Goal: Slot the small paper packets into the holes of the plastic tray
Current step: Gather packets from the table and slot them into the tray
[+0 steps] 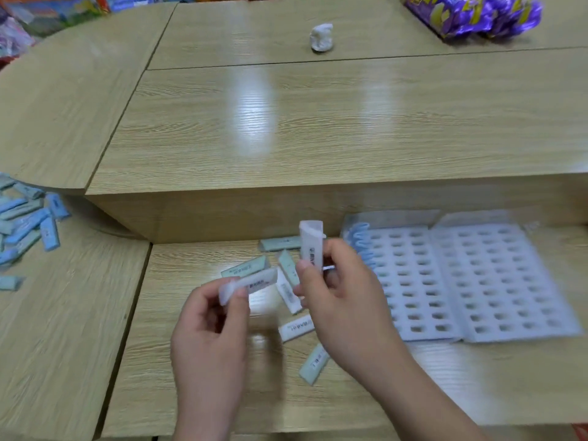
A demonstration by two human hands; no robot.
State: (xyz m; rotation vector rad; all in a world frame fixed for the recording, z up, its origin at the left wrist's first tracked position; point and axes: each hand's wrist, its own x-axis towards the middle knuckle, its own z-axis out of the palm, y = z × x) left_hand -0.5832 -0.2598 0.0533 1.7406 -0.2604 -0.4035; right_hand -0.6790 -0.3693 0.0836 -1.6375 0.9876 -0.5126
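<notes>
Pale wood-grain desk (222, 393) sits below a raised counter (318, 122) of the same wood; on the counter are a crumpled white wad (322, 38) and purple wrappers (471, 14), well apart from the work.

At right on the desk lies the tray (451, 313), white plastic in two joined halves, nearly all its holes vacant; a few slotted packets (362, 246), blue, stand along its left edge. Loose packets (245, 267) lie scattered on the desk under and between the hands; a pile (28, 221) of more lies far left on the next desk.

The left hand (210, 326) pinches a packet (254, 281) by one end between thumb and fingers, roughly level; the right hand (343, 300) pinches a second packet (311, 246) low down, holding it upright; both are in the air, just beside the tray's left side and not over a hole.

These packets look very light and thin, paper that will likely crease or buckle if squeezed or pushed end-on; best held by the flat faces near the middle, leaving the lower end free to enter a hole; the holes are small, so the end must be lined up first; the tray looks light too and may slide under a push.
</notes>
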